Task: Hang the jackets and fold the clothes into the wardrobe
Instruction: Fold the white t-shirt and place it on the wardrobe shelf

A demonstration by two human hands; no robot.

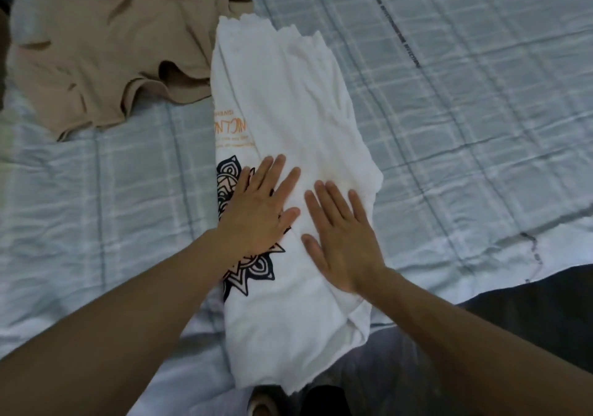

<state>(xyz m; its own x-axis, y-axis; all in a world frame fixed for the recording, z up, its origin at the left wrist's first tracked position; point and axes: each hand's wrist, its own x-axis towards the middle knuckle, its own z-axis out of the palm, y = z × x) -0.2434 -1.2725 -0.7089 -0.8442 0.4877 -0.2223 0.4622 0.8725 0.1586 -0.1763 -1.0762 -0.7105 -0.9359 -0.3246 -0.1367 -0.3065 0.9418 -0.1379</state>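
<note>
In the head view, a white shirt (288, 101) lies on a bed covered with a pale blue checked sheet (465, 94). The shirt is folded into a long narrow strip that runs from the near edge of the bed away from the person, and its near end hangs a little over that edge.

Both hands lie flat on the middle of the shirt, palms down, side by side and nearly touching. The left hand (260, 210) rests on the left part of the strip, partly over a black and peach star-shaped print (253, 271). Its fingers (272, 171) are straight and slightly spread, and the thumb points toward the right hand. The right hand (343, 239) rests on the plain white part. Its fingers (330, 204) are also straight and a little apart, holding nothing, only lying on the cloth. The two bare forearms come in from the lower corners and meet at the shirt in a V shape.

Some orange lettering (231, 126) shows on the shirt beyond the left hand, too blurred to read. A beige garment (96, 46) lies crumpled on the sheet at the upper left, its edge just beside the far part of the shirt.
</note>
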